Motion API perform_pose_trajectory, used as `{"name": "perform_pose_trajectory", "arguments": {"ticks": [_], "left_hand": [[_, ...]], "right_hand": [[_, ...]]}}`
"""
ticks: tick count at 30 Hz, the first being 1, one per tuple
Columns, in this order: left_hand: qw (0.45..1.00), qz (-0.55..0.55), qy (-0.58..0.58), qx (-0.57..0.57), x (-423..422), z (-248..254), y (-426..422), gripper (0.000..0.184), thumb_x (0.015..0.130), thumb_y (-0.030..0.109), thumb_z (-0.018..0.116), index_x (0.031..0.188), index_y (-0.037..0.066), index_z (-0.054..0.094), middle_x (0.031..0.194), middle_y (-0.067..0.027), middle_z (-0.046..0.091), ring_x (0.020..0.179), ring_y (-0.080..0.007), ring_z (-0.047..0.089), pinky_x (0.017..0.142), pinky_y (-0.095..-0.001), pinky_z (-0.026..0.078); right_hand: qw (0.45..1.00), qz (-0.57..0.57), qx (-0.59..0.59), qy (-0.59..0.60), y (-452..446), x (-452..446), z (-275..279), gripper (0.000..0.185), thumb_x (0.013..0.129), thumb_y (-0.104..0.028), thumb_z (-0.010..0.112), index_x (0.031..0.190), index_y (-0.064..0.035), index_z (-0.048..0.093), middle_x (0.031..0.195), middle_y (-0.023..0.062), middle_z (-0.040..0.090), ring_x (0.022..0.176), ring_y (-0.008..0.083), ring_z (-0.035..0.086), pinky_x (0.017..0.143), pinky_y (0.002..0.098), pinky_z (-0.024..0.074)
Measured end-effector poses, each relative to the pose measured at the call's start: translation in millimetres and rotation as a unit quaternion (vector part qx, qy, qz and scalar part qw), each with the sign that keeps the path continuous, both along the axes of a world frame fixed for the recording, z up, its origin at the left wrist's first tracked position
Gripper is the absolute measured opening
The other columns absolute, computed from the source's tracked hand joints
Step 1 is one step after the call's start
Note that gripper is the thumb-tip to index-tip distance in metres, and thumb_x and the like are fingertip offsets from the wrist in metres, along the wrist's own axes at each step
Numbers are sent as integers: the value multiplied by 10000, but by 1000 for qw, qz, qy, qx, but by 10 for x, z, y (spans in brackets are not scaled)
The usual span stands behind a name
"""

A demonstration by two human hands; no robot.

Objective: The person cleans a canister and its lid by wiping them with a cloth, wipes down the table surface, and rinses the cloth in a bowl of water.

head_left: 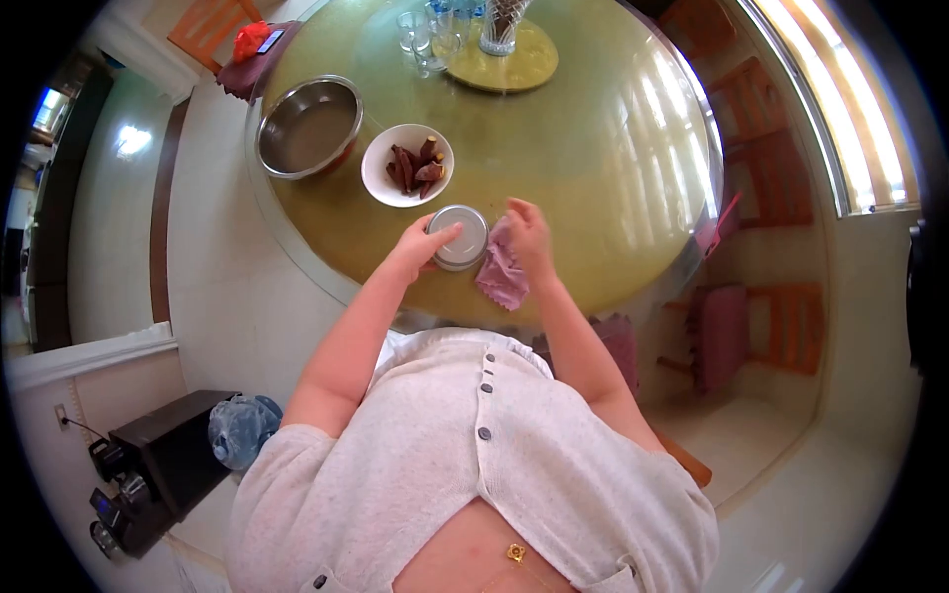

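Note:
My left hand (pixel 419 245) grips a round silver-grey metal container (pixel 461 235) near the front of the table, with the thumb laid over its flat top. Whether that top is a lid or an upturned base I cannot tell. Just to its right, my right hand (pixel 530 237) is closed on a pink cloth (pixel 502 272), which hangs down beside the container. A white bowl (pixel 379 185) of reddish-brown, finger-shaped pieces of food (pixel 415 167) stands beyond my left hand; they look like purple-skinned sweet potatoes.
A large metal basin (pixel 308 128) sits at the round table's (pixel 593 148) left edge. Glass mugs (pixel 431 47) and a cut-glass vase (pixel 497 35) are at the back, the vase on a turntable (pixel 534 64). Wooden chairs (pixel 781 326) stand on the right.

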State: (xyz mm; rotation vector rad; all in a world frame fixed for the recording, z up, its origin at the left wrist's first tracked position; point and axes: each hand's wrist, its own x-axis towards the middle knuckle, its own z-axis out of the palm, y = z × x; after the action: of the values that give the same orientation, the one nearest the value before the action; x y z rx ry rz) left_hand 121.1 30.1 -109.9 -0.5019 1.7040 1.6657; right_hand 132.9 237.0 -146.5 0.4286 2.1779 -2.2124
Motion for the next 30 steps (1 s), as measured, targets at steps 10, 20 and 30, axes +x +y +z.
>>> {"name": "perform_pose_trajectory", "arguments": {"ticks": [10, 20, 30], "left_hand": [[1000, -12, 6, 21, 34, 16, 85, 588, 786, 336, 745, 1293, 154, 510, 1099, -10, 615, 986, -123, 597, 789, -324, 509], [984, 79, 157, -2, 123, -219, 324, 758, 723, 227, 805, 1321, -12, 405, 1188, -117, 561, 1049, -189, 571, 877, -307, 487], [971, 136, 195, 26, 152, -373, 420, 606, 746, 156, 788, 1247, 17, 477, 1134, -80, 579, 1008, -155, 576, 846, -290, 499]], "right_hand": [[810, 68, 569, -125, 618, 390, -722, 273, 743, -197, 670, 960, -33, 657, 873, 135, 671, 825, 296, 644, 785, 397, 520], [944, 22, -297, -141, 439, 297, 81, 161, 880, -124, 588, 990, -11, 622, 905, 36, 648, 766, 94, 605, 668, 254, 505], [963, 190, 188, -35, 161, 27, 163, 230, 837, -85, 595, 1020, 41, 654, 880, 94, 674, 806, 154, 624, 744, 280, 491]]}}
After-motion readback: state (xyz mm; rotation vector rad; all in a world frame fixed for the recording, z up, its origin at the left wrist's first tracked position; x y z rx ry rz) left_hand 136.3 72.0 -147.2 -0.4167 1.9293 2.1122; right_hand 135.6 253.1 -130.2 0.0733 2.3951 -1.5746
